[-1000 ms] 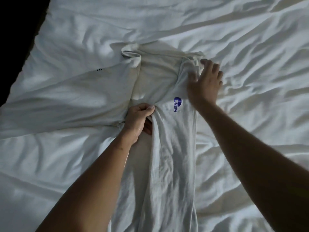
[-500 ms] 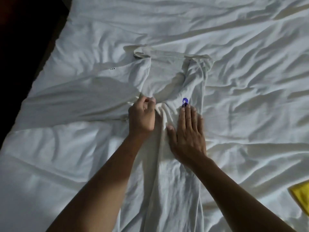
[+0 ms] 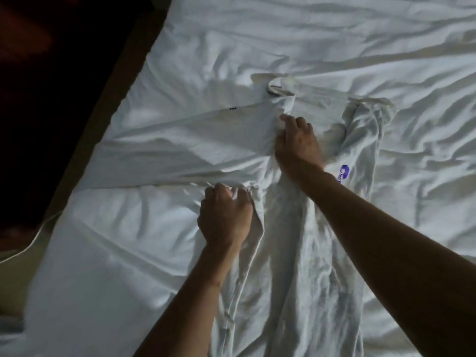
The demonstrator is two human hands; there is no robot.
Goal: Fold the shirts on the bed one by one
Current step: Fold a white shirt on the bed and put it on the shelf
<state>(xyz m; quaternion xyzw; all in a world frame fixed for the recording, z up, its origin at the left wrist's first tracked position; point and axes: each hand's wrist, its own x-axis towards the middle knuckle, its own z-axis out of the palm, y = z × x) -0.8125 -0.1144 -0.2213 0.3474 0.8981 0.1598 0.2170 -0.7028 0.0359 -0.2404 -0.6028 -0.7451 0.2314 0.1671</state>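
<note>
Nearest the viewer, the body of the white shirt [image 3: 296, 279] runs up the bed [image 3: 128, 253] as a narrow, wrinkled strip. Its right side seems already turned in over the middle, which would explain why the blue logo [image 3: 343, 172] sits near the right edge.

A little further up, the left hand [image 3: 225, 215] grips a bunch of cloth where the sleeve meets the body, fingers [image 3: 231, 191] curled tight round it. Beyond that, the right hand [image 3: 296, 140] reaches across and pinches the cloth at the shoulder, its fingers [image 3: 291, 119] bent on the seam. Holding these two spots along one line likely sets up the fold that brings the left side inward.

The sleeve [image 3: 180, 145] lies flat and spread out to the left, not yet folded. The collar [image 3: 279, 90] sits at the far end, slightly rumpled.

By count: one shirt in view, two hands on it, one spread sleeve, one logo. One pale cable [image 3: 25, 249] trails off the bed's left edge.
</note>
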